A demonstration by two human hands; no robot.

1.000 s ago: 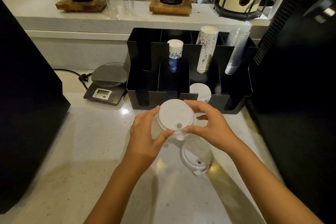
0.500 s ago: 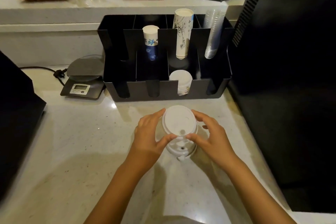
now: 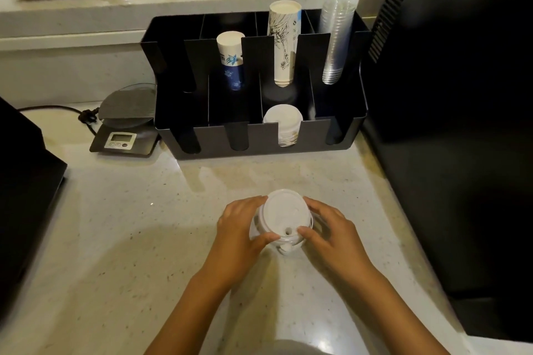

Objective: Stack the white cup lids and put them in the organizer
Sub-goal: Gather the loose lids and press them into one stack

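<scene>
A stack of white cup lids (image 3: 282, 214) stands on the pale counter, low in the middle of the head view. My left hand (image 3: 240, 235) grips its left side and my right hand (image 3: 331, 235) grips its right side, thumbs on the near rim. The lowest lid's sip tab pokes out toward me. The black organizer (image 3: 261, 135) stands behind, apart from my hands. Its third front compartment holds white lids (image 3: 283, 121). The back compartments hold a blue-and-white paper cup stack (image 3: 230, 59), a tall printed paper cup stack (image 3: 284, 40) and clear plastic cups (image 3: 336, 40).
A small digital scale (image 3: 124, 124) with its cord sits left of the organizer. Large black machines flank the counter on the left (image 3: 23, 196) and right (image 3: 450, 124). A raised ledge (image 3: 173, 3) behind carries a clear cup and wooden bases.
Both hands brought the held lids down and toward me onto the lid that lay on the counter. The stack now rests there. The view has tilted down.
</scene>
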